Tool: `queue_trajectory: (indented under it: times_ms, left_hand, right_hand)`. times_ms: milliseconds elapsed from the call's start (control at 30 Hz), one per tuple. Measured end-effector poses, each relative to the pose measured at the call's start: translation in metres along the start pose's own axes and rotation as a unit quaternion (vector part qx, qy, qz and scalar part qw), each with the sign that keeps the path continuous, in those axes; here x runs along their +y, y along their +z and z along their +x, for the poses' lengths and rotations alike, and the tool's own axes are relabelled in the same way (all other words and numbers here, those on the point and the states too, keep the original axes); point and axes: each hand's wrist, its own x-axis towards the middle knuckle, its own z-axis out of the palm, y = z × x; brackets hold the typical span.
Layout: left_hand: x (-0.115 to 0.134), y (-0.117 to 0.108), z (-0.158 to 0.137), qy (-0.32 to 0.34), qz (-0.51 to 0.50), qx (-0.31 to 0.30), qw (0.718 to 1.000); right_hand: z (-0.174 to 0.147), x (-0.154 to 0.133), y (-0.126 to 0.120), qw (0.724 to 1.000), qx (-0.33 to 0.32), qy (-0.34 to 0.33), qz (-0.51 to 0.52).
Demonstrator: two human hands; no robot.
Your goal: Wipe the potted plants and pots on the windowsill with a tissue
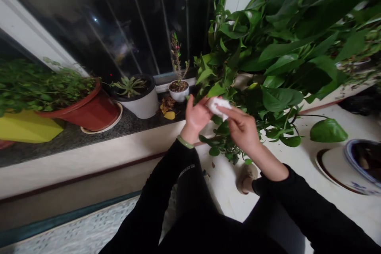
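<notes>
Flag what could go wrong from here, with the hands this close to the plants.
1. The right hand holds a crumpled white wad close to the broad glossy green leaves; a careless pull might tear one.
2. The small round white pot stands on the dark speckled stone sill near the left hand; a leftward swing could knock it.
3. A foot in a beige shoe is beside low trailing green leaves; a step might crush them.

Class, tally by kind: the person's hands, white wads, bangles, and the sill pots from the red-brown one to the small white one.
Hands: 2 (left hand, right hand)
White wad: 1
Green bangle: 1
Pots: 3 (red-brown pot, dark-rimmed white pot, small white pot)
Total: 7
</notes>
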Motion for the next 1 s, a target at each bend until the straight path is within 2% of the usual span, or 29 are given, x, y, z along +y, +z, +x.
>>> queue_trajectory:
  times_ms: [67,133,267,400,467,567,667,867,1000]
  left_hand:
    - [0.000,0.003,0.002,0.008,0.016,-0.003,1.000]
    - [-0.001,0.008,0.004,0.014,0.024,-0.010,1.000]
    - [-0.006,0.016,0.003,0.015,0.023,-0.006,1.000]
    - [-0.003,0.011,-0.004,0.023,0.029,0.012,0.999]
    - [0.004,0.006,-0.007,0.037,0.026,0.028,0.999]
    - [0.019,0.002,-0.008,0.058,0.017,0.035,0.998]
    - [0.035,0.007,-0.002,0.061,0.020,0.023,0.998]
    - [0.053,0.020,0.033,-0.016,0.034,-0.017,0.999]
    - [0.062,0.028,0.050,-0.047,0.069,-0.007,0.997]
  right_hand:
    - [0.016,0.012,-0.009,0.997,0.051,0.005,-0.052]
    - [0.033,0.023,-0.009,0.993,0.062,0.006,-0.102]
    - [0.045,0.025,0.009,0.990,-0.005,-0.001,-0.142]
    - [0.017,0.005,0.021,0.992,-0.116,-0.016,-0.038]
    - [0.001,-0.004,0.015,0.991,-0.131,-0.013,0.020]
    - [-0.010,-0.008,-0.002,0.994,-0.091,0.010,0.053]
    - [-0.002,-0.008,-0.017,0.997,-0.038,0.022,0.057]
    - [0.022,-0.019,-0.028,0.998,-0.003,0.015,0.054]
    - [0.023,-0.021,-0.029,0.999,-0.010,0.009,0.039]
